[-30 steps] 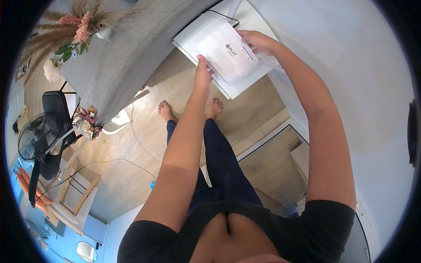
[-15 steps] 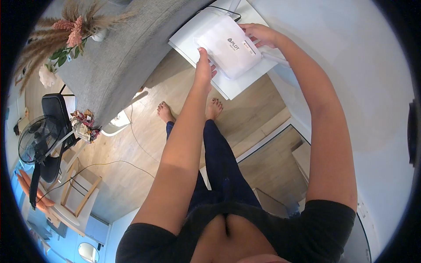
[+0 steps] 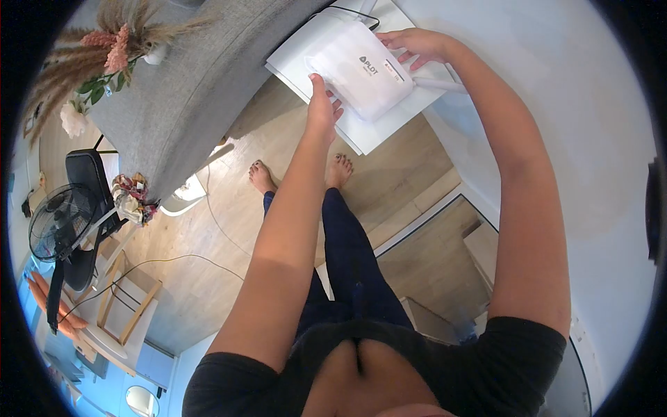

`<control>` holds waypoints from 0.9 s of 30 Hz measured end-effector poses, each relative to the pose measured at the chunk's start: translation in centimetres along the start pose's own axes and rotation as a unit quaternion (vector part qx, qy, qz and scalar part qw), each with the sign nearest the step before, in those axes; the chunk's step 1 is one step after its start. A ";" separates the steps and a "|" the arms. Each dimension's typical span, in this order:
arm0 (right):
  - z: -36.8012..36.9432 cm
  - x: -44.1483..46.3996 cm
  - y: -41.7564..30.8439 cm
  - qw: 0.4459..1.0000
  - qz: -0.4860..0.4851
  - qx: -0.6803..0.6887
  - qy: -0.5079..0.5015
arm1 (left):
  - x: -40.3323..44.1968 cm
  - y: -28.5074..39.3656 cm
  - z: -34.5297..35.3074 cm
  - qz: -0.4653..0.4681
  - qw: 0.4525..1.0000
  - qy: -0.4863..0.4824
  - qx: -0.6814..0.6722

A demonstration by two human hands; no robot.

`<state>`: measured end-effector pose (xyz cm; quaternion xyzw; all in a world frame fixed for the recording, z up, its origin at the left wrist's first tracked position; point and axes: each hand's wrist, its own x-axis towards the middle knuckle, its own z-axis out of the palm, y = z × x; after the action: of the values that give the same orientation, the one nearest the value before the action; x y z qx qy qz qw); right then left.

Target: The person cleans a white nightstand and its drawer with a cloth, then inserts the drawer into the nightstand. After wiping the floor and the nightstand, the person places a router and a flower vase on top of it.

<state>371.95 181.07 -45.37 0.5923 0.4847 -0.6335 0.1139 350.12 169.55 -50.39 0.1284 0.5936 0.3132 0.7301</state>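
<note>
A white router point(image 3: 347, 73) with "PLDT" lettering lies over a small white table point(image 3: 360, 139) beside the wall. My left hand point(image 3: 322, 108) is at its near left edge, thumb up along the casing and fingers curled at the side. By the router's far right corner is my right hand point(image 3: 425, 47), its fingers bent but apart, the fingertips at or close to the casing. A white antenna point(image 3: 439, 85) sticks out from the router's right side, below that hand. A dark cable point(image 3: 365, 14) curves behind the router.
A grey sofa point(image 3: 187, 90) stands to the left, with dried flowers point(image 3: 114, 52) in a white vase beyond. Farther left are a black fan point(image 3: 62, 222) and a wooden-legged chair point(image 3: 128, 306). A thin cord point(image 3: 187, 256) crosses the floor. A glass-topped frame point(image 3: 438, 257) sits right of my legs.
My right hand has shifted slightly up and away from the router's right edge, its fingers a little more spread. The router and my left hand have moved up very slightly.
</note>
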 end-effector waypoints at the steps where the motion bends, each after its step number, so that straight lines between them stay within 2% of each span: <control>1: 0.1 -0.3 -0.2 1.000 0.006 -0.012 0.007 | 0.0 0.0 0.0 0.000 1.000 -0.001 0.001; 6: 0.0 -0.4 -0.5 0.996 0.002 -0.076 0.040 | 0.5 -0.1 -0.4 -0.015 1.000 0.009 -0.012; 8: -0.6 -0.5 -0.2 0.977 -0.068 -0.129 0.155 | 0.5 0.0 -1.3 -0.013 0.999 0.034 0.008; 10: -0.2 -2.2 -0.6 0.968 -0.079 -0.148 0.186 | 0.4 -0.4 -2.6 -0.004 0.998 0.063 0.026; 12: 1.1 -3.8 -1.8 0.948 -0.118 -0.150 0.257 | 0.2 -0.2 -5.1 0.121 0.989 0.069 0.042; 13: 2.7 -4.2 -2.1 0.936 -0.143 -0.132 0.293 | -0.9 1.1 -6.0 0.136 0.986 0.084 0.038; 15: 5.9 -5.9 -4.6 0.958 -0.122 -0.076 0.248 | -4.0 3.6 -7.3 0.194 0.969 0.140 0.053; 17: 9.3 -5.9 -7.3 0.971 -0.136 0.086 0.175 | -6.5 6.4 -9.1 0.239 0.953 0.173 0.064; 19: 13.7 -6.4 -11.8 0.957 -0.220 0.106 0.158 | -8.8 9.4 -11.9 0.326 0.927 0.178 0.053; 23: 21.9 -3.1 -21.3 0.893 -0.403 0.102 0.174 | -12.5 16.4 -18.6 0.368 0.898 0.234 0.054; 27: 26.9 0.4 -30.7 0.891 -0.384 0.038 0.238 | -13.3 21.6 -24.6 0.360 0.889 0.273 0.070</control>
<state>332.51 176.56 -35.61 0.4971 0.6623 -0.4857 -0.2798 318.92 173.55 -34.36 0.2934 0.7027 0.5354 0.3654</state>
